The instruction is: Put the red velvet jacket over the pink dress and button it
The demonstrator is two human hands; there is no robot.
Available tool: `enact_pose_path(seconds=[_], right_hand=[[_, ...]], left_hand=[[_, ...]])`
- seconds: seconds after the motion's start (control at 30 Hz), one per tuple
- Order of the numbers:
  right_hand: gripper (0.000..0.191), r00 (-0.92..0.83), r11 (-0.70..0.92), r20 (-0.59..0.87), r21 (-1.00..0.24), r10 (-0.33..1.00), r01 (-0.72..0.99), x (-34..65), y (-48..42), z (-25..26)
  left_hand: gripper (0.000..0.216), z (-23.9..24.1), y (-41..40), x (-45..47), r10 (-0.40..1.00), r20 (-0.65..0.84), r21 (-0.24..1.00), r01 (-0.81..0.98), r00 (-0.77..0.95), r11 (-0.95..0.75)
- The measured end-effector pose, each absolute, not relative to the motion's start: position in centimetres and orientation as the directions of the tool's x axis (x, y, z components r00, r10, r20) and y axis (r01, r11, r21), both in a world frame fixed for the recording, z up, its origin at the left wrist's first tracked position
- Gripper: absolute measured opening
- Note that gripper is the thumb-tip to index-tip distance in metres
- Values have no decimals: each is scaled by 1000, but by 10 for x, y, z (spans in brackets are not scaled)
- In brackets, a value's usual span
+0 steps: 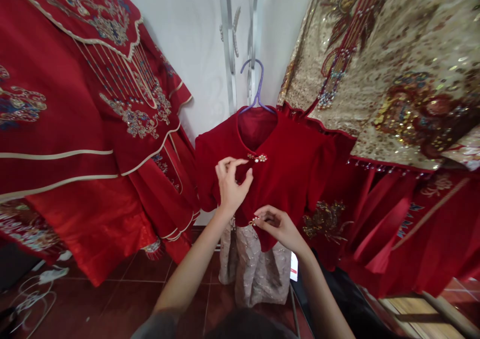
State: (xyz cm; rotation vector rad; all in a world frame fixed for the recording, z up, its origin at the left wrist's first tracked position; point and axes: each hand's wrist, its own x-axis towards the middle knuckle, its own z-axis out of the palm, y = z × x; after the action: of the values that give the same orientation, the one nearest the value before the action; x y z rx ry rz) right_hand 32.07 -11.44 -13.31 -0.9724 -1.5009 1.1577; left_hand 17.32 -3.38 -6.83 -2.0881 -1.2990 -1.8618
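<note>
A small red velvet dress (288, 169) hangs on a purple hanger (257, 86) against the white wall, with a pale sequined skirt (255, 269) below it. A gold and pearl clasp (257, 157) closes its collar. My left hand (231, 186) rests on the chest of the dress, fingers curled in a pinch on the velvet just left of that clasp. My right hand (277, 226) is lower, at the hem of the red top, fingers pinched on a second small gold clasp (254, 222).
A large red embroidered robe (86, 144) hangs at the left. A gold sequined robe (390, 64) over red skirts hangs at the right. White cables (33, 289) lie on the dark red tiled floor. A metal rail (228, 44) runs up the wall.
</note>
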Motion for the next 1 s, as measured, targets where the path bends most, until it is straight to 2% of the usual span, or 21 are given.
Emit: enact_pose_path(seconds=[0.1, 0.2, 0.27, 0.43, 0.53, 0.67, 0.73, 0.83, 0.9, 1.0], right_hand=[[25, -227, 229, 216, -973, 950, 37, 326, -117, -131], [24, -216, 235, 219, -971, 952, 51, 329, -120, -130], [23, -206, 240, 223, -969, 953, 60, 332, -123, -130], [19, -211, 260, 243, -964, 947, 59, 343, -133, -125], [17, -201, 286, 286, -958, 937, -28, 344, -138, -118], [18, -116, 308, 321, -944, 940, -117, 339, -139, -111], [19, -72, 311, 317, -946, 946, -93, 337, -137, -110], [20, -21, 327, 329, -943, 944, -69, 336, -128, -103], [23, 14, 356, 356, -931, 934, -80, 335, -117, -89], [37, 40, 445, 443, -890, 896, -101, 328, -96, -57]], left_hand=[[35, -47, -29, 177, 478, 867, 234, 728, 144, -644], [28, -38, -17, 176, 416, 855, 30, 773, 308, -634], [23, -35, -10, 172, 391, 828, -41, 740, 401, -672], [17, -20, 3, 165, 399, 806, 61, 609, 438, -791], [10, -10, 8, 165, 368, 778, 110, 465, 510, -878], [5, -4, 14, 168, 415, 717, 238, 363, 560, -901], [4, -4, 15, 168, 451, 714, 306, 341, 535, -889], [6, -4, 14, 167, 499, 771, 405, 300, 395, -864], [13, -4, 10, 166, 498, 810, 382, 365, 311, -849], [35, 0, 1, 165, 489, 824, 195, 667, 285, -719]])
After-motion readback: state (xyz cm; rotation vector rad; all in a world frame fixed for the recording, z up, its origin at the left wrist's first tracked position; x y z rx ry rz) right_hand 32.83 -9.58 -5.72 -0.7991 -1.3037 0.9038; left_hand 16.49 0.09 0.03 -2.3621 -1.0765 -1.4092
